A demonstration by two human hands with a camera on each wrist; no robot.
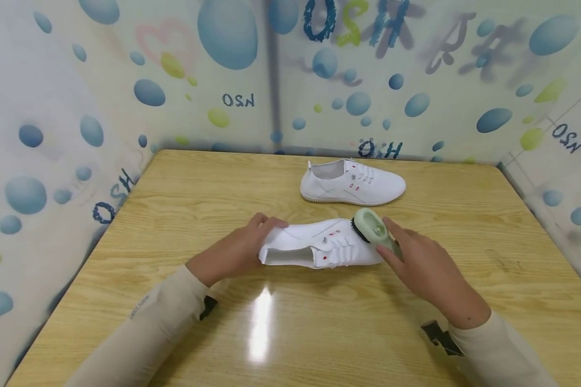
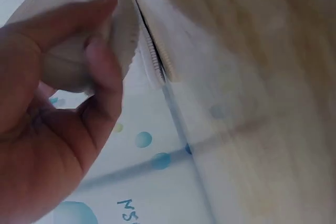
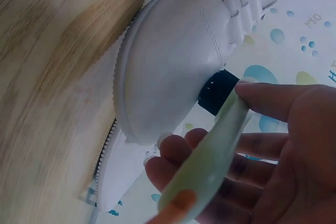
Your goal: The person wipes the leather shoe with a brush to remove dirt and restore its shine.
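A white lace-up shoe (image 1: 300, 234) is held above the wooden table, its opening turned toward me and its toe to the right. My left hand (image 1: 244, 247) grips it by the heel; the left wrist view shows thumb and fingers curled round the heel end (image 2: 68, 72). In my right hand (image 1: 426, 263) is a pale green brush (image 1: 372, 226) with dark bristles. Those bristles (image 3: 218, 92) touch the shoe's upper just ahead of the laces. From the right wrist view, the fingers wrap around the brush's handle (image 3: 207, 166).
A second white shoe (image 1: 353, 185) stands on the wooden table (image 1: 213, 188) behind the held one, toe to the right. Beyond the table's back edge hangs a patterned curtain (image 1: 290, 80) with blue and green spots. Light glares off the tabletop in front.
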